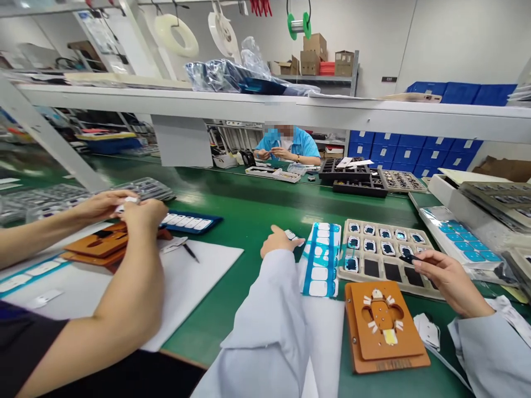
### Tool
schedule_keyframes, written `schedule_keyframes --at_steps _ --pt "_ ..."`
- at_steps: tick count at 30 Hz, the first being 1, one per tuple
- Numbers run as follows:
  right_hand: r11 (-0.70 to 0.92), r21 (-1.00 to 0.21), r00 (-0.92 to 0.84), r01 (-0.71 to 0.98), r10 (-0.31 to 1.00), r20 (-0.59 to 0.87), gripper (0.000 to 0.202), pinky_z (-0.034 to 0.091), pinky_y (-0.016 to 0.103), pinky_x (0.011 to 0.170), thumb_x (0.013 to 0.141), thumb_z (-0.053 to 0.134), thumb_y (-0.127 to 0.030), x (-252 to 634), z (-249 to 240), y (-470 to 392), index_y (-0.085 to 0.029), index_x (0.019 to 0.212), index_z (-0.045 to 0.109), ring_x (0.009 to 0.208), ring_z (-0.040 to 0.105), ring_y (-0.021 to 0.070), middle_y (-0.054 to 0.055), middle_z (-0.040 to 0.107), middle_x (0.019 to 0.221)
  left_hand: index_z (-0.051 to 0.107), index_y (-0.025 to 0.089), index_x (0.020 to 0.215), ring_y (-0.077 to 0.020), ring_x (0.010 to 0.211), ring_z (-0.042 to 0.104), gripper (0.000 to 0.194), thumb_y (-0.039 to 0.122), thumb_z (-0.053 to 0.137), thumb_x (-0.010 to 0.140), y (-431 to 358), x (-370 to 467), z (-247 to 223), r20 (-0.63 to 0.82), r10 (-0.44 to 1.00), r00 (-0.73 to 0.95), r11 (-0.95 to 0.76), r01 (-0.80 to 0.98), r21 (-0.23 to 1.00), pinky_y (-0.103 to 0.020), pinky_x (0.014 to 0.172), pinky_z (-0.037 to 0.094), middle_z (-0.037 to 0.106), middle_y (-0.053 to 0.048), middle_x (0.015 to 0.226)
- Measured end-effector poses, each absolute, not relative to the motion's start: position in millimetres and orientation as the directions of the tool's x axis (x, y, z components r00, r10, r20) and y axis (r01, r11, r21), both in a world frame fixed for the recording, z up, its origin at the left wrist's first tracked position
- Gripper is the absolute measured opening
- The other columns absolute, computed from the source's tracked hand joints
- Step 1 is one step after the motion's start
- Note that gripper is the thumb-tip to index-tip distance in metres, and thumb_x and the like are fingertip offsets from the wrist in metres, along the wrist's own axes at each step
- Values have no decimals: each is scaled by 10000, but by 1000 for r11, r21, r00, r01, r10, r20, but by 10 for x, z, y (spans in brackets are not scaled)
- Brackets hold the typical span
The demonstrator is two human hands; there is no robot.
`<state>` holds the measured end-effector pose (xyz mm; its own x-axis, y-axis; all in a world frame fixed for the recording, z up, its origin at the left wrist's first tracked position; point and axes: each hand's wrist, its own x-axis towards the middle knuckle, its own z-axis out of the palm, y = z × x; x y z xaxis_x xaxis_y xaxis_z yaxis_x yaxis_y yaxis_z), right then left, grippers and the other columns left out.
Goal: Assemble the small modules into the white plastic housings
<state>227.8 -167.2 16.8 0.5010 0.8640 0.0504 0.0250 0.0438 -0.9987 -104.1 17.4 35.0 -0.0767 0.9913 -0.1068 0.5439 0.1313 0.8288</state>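
Note:
My left hand pinches a small white sticker just left of a blue-backed sheet of white stickers. My right hand holds a small dark part at its fingertips, over the near right side of a beige tray whose pockets hold several blue-rimmed parts. A brown fixture plate with a shaped cutout and white tabs lies on the green table in front of the tray, between my two light sleeves.
A co-worker's bare arms reach in from the left, hands together over brown fixtures on a white sheet. Another person sits across the table. Black trays, blue-part trays and an overhead shelf surround the work area.

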Motion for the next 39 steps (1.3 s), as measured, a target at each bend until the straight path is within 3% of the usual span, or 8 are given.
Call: schedule_keyframes --at_steps 4,8,12,16,19,22,29,39 --pt "1 -999 422 -34 907 -13 424 618 366 715 518 920 -465 2278 147 -1723 -195 703 650 765 709 245 28 660 768 452 140 1379 -439 1158 585 724 489 711 800 -17 -786 413 84 996 -24 -42 710 703 -444 850 508 422 -276 1379" --pt "-7 -999 382 -53 924 -27 428 619 329 658 604 882 -483 2183 119 -1784 -200 752 598 762 736 264 7 634 698 638 191 1160 -348 1115 627 596 601 728 737 -285 -231 306 74 958 277 -268 774 573 -387 930 491 633 -163 1183" --pt "27 -999 359 -16 933 20 418 612 291 678 642 866 -474 2101 86 -1833 -191 755 580 740 731 214 1 658 709 622 138 1157 -264 1040 647 479 468 712 822 -437 -22 163 -27 907 420 -369 825 428 -483 953 498 675 -109 1097" --pt "80 -995 305 62 948 96 391 620 337 687 652 856 -475 2099 27 -1807 -175 763 630 743 741 234 44 716 738 637 138 1142 -241 982 667 339 323 684 863 -275 -256 165 -39 874 484 -437 819 373 -468 902 536 695 -97 1038" --pt "191 -970 261 148 939 224 377 620 367 705 670 834 -498 2107 -21 -1766 -176 748 653 769 740 239 77 741 819 674 117 1100 -319 947 680 419 394 731 791 -152 -360 213 52 839 541 -510 749 424 -473 824 556 715 -149 967" --pt "346 -901 224 262 886 406 297 602 368 791 767 765 -475 2064 -61 -1758 -195 769 664 876 719 221 86 738 902 663 156 1148 -288 1006 672 432 478 617 863 -273 -244 227 230 747 624 -638 574 514 -413 865 555 711 -128 1039" --pt "577 -627 -7 523 739 674 62 572 335 801 864 648 -169 1918 -65 -1837 -212 863 692 889 696 188 77 730 953 700 178 1084 -232 931 697 576 476 861 617 -724 99 129 491 434 755 -809 87 582 -352 846 583 716 -87 1022" --pt "656 -327 -211 680 602 770 133 572 354 838 883 611 -99 1893 -10 -1877 -205 958 636 980 674 203 105 706 1029 715 158 953 -194 770 690 345 443 762 764 -735 36 82 608 319 727 -873 -24 487 -304 670 571 708 -76 870"
